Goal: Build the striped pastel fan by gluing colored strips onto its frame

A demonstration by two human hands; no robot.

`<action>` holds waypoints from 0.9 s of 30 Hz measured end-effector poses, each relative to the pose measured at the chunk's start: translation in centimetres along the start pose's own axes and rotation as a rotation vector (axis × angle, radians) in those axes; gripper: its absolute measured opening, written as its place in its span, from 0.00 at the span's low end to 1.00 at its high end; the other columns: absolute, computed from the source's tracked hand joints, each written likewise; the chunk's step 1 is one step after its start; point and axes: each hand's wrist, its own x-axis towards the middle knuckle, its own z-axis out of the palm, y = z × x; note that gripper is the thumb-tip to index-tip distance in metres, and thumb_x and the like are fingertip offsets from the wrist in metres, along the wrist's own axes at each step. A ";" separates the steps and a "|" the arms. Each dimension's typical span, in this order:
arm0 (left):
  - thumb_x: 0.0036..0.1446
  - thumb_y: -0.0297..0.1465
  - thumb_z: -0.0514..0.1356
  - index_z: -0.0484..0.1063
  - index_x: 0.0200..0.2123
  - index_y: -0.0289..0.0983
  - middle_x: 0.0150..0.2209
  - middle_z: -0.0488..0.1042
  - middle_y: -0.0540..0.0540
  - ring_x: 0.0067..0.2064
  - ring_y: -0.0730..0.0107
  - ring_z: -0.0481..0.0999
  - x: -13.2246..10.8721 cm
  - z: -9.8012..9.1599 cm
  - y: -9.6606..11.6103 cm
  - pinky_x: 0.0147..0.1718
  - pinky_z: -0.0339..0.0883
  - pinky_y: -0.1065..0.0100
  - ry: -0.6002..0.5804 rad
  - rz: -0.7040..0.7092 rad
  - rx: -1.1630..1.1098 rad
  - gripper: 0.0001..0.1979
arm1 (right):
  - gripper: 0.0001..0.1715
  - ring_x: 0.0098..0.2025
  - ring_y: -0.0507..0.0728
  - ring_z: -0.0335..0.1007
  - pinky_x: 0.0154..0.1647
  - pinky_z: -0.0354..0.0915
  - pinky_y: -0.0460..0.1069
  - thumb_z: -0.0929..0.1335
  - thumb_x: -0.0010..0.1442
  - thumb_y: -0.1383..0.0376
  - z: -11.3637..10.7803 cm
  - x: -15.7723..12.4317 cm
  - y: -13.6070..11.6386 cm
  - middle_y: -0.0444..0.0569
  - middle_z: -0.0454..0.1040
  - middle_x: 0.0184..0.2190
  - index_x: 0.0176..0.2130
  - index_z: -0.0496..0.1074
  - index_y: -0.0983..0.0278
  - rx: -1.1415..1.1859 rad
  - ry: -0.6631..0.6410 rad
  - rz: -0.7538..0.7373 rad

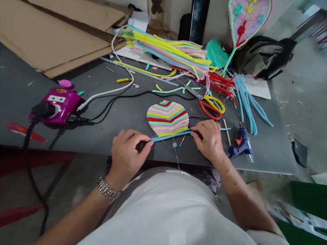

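Note:
A light-blue pipe cleaner point(167, 137) stretches between my two hands, just in front of a rounded piece point(167, 119) covered in striped rows of coloured pipe cleaners. My left hand point(129, 150) pinches its left end between thumb and finger. Further along, my right hand point(207, 137) is closed on it, and the far end pokes out beyond the fingers. Whether it is one strand or two side by side, I cannot tell. Right of my right hand lies a blue glue gun point(241, 144). Scissors point(209, 104) with yellow and red handles rest behind that hand.
Bundled pipe cleaners point(168, 50) lie at the back, with loose blue ones point(250, 103) at the right. A purple power socket point(57, 104) with cables sits left. Cardboard sheets point(53, 27), a phone point(198, 18), a glass bottle point(155, 5) and a black bag point(265, 57) stand behind.

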 end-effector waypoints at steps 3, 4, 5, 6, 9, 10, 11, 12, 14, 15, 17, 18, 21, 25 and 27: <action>0.65 0.34 0.64 0.78 0.35 0.43 0.35 0.79 0.47 0.39 0.56 0.76 0.0 0.0 -0.1 0.41 0.64 0.56 -0.017 -0.009 0.008 0.05 | 0.08 0.47 0.63 0.71 0.52 0.62 0.60 0.69 0.69 0.64 0.1 0.0 0.1 0.52 0.80 0.40 0.42 0.80 0.59 0.008 -0.006 0.005; 0.65 0.34 0.64 0.78 0.35 0.43 0.35 0.79 0.47 0.39 0.56 0.76 0.0 0.0 -0.1 0.41 0.64 0.56 -0.020 -0.011 0.013 0.05 | 0.08 0.47 0.63 0.72 0.52 0.62 0.60 0.69 0.70 0.64 0.1 0.1 0.1 0.52 0.80 0.40 0.42 0.80 0.59 0.006 -0.006 0.007; 0.65 0.34 0.64 0.78 0.35 0.43 0.35 0.79 0.47 0.39 0.56 0.76 0.0 0.0 -0.2 0.41 0.64 0.56 -0.021 -0.011 0.019 0.05 | 0.08 0.47 0.63 0.72 0.52 0.62 0.60 0.69 0.70 0.64 0.1 0.1 0.1 0.51 0.79 0.40 0.42 0.80 0.59 0.003 -0.003 0.008; 0.65 0.34 0.64 0.78 0.35 0.43 0.35 0.79 0.47 0.39 0.56 0.76 0.0 0.0 -0.2 0.40 0.63 0.56 -0.020 -0.010 0.024 0.05 | 0.08 0.46 0.63 0.72 0.52 0.62 0.60 0.68 0.70 0.64 0.1 0.1 0.1 0.51 0.79 0.39 0.42 0.80 0.59 0.001 -0.001 0.006; 0.65 0.34 0.65 0.78 0.34 0.43 0.35 0.79 0.47 0.39 0.56 0.76 0.0 0.0 -0.2 0.40 0.63 0.56 -0.024 -0.013 0.023 0.05 | 0.08 0.46 0.62 0.71 0.51 0.61 0.59 0.69 0.70 0.64 0.1 0.2 0.2 0.51 0.79 0.39 0.41 0.80 0.60 -0.001 -0.002 0.001; 0.65 0.34 0.65 0.78 0.34 0.43 0.35 0.79 0.46 0.39 0.56 0.76 -0.1 0.0 -0.1 0.40 0.63 0.56 -0.029 -0.018 0.021 0.05 | 0.08 0.46 0.62 0.71 0.51 0.61 0.59 0.69 0.70 0.64 0.1 0.2 0.2 0.52 0.79 0.39 0.42 0.80 0.60 -0.001 -0.003 0.002; 0.65 0.34 0.65 0.78 0.34 0.43 0.35 0.79 0.46 0.39 0.57 0.76 -0.1 0.0 -0.1 0.41 0.63 0.56 -0.033 -0.025 0.020 0.06 | 0.08 0.47 0.62 0.71 0.51 0.61 0.59 0.69 0.70 0.64 0.1 0.3 0.2 0.52 0.79 0.39 0.41 0.80 0.60 -0.001 -0.004 0.003; 0.65 0.35 0.64 0.78 0.34 0.43 0.35 0.79 0.47 0.39 0.57 0.76 -0.1 0.0 -0.1 0.41 0.63 0.57 -0.035 -0.032 0.019 0.06 | 0.08 0.47 0.62 0.71 0.51 0.61 0.59 0.69 0.70 0.64 0.1 0.3 0.2 0.52 0.78 0.39 0.41 0.80 0.60 -0.001 -0.005 0.004; 0.66 0.35 0.64 0.78 0.34 0.43 0.35 0.79 0.47 0.39 0.57 0.76 -0.1 0.0 -0.1 0.41 0.63 0.57 -0.037 -0.039 0.019 0.06 | 0.09 0.47 0.62 0.71 0.50 0.60 0.59 0.69 0.70 0.64 0.1 0.3 0.3 0.52 0.78 0.39 0.41 0.80 0.60 -0.001 -0.007 0.002; 0.66 0.35 0.64 0.78 0.34 0.43 0.35 0.79 0.47 0.39 0.58 0.76 -0.1 0.0 -0.1 0.41 0.63 0.57 -0.038 -0.042 0.021 0.06 | 0.09 0.47 0.62 0.71 0.50 0.60 0.59 0.69 0.70 0.64 0.2 0.3 0.3 0.52 0.78 0.39 0.41 0.80 0.60 0.001 -0.008 0.000; 0.65 0.35 0.64 0.78 0.34 0.43 0.35 0.79 0.47 0.39 0.58 0.76 -0.1 0.0 0.0 0.41 0.63 0.57 -0.039 -0.047 0.021 0.06 | 0.08 0.46 0.62 0.71 0.50 0.60 0.59 0.69 0.70 0.63 0.2 0.4 0.4 0.51 0.78 0.39 0.41 0.80 0.60 0.008 -0.006 -0.003; 0.65 0.35 0.65 0.78 0.34 0.43 0.35 0.79 0.47 0.40 0.58 0.76 -0.1 0.0 0.0 0.41 0.63 0.57 -0.041 -0.052 0.021 0.06 | 0.08 0.46 0.62 0.71 0.50 0.60 0.59 0.69 0.70 0.64 0.2 0.4 0.4 0.51 0.79 0.39 0.41 0.81 0.59 0.010 -0.004 -0.005; 0.64 0.34 0.66 0.79 0.34 0.43 0.35 0.79 0.47 0.40 0.58 0.76 -0.1 0.0 0.0 0.41 0.64 0.57 -0.039 -0.064 0.015 0.05 | 0.09 0.46 0.62 0.71 0.49 0.60 0.59 0.69 0.69 0.64 0.2 0.4 0.5 0.51 0.79 0.39 0.40 0.81 0.59 0.006 0.008 -0.022; 0.63 0.32 0.67 0.79 0.34 0.42 0.35 0.79 0.47 0.40 0.58 0.77 0.0 -0.2 0.2 0.43 0.65 0.57 -0.056 -0.076 0.004 0.03 | 0.08 0.45 0.62 0.71 0.48 0.60 0.59 0.69 0.69 0.65 0.3 0.4 0.8 0.50 0.78 0.38 0.39 0.81 0.59 0.004 0.033 -0.058; 0.62 0.31 0.67 0.79 0.35 0.42 0.36 0.79 0.47 0.40 0.59 0.77 0.0 -0.3 0.2 0.43 0.66 0.57 -0.061 -0.075 -0.007 0.02 | 0.07 0.44 0.62 0.72 0.48 0.60 0.59 0.70 0.68 0.65 0.4 0.4 0.9 0.50 0.78 0.38 0.39 0.80 0.59 0.001 0.045 -0.070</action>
